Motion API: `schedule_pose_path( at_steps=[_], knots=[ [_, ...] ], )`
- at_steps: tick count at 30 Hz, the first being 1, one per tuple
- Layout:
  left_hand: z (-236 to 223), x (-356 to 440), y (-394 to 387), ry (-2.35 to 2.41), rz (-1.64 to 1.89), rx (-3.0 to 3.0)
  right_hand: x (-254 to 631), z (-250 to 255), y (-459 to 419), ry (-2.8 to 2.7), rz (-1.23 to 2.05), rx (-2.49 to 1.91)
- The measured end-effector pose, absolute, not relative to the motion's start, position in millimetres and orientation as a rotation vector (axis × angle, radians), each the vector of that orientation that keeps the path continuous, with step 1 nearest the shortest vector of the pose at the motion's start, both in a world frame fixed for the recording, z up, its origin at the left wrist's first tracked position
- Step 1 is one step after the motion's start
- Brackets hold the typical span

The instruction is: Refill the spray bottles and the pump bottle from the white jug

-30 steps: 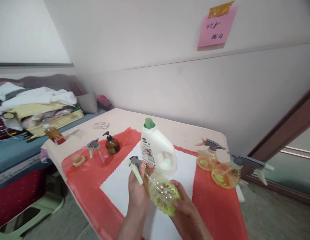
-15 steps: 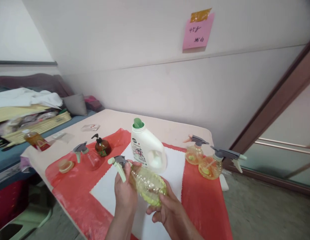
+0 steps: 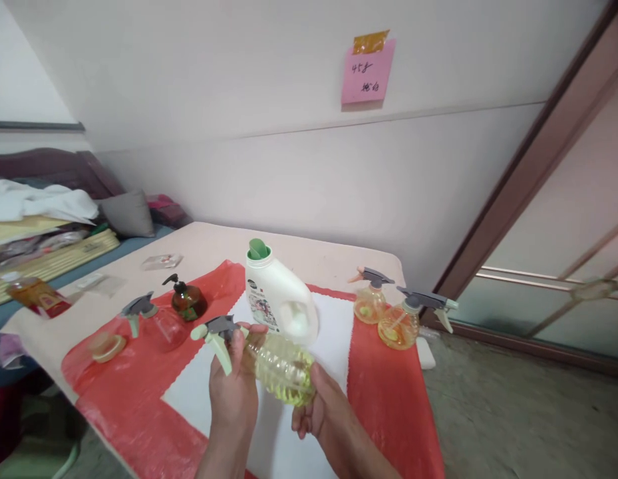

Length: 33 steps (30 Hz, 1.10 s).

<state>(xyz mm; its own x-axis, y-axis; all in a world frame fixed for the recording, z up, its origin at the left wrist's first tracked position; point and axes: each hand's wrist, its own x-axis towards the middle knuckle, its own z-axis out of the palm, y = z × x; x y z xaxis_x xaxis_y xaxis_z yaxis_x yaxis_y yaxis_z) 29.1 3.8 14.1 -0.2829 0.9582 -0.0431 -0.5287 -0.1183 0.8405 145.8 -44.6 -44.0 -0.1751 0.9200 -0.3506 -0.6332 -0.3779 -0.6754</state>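
Beyond held sprayer (image 3: 285, 370), pink "45" note (image 3: 368, 74)

White jug (image 3: 279, 294) blocks way beyond held bottle (image 3: 283, 369); gap right of jug open.

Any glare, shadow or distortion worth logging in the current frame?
Head view: small bright glints on the held bottle; head view: soft grey shadow on the white cloth, a thin one under the pink note; head view: door frame leans strongly, perhaps wide-lens distortion; head view: fine print on the jug's label is unreadable.
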Motion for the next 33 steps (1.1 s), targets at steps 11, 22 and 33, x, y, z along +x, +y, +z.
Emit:
schedule_pose_path(
  at_steps=[11,22,33],
  knots=[
    [14,29,6,0.953,1.673,0.628,146,-32,-52,-0.516,1.733,-0.680],
    [11,26,8,0.849,1.578,0.568,142,-30,-52,-0.506,1.615,-0.762],
    [12,27,4,0.816,1.512,0.528,146,-48,-45,-0.583,1.672,-0.840]
  ],
)
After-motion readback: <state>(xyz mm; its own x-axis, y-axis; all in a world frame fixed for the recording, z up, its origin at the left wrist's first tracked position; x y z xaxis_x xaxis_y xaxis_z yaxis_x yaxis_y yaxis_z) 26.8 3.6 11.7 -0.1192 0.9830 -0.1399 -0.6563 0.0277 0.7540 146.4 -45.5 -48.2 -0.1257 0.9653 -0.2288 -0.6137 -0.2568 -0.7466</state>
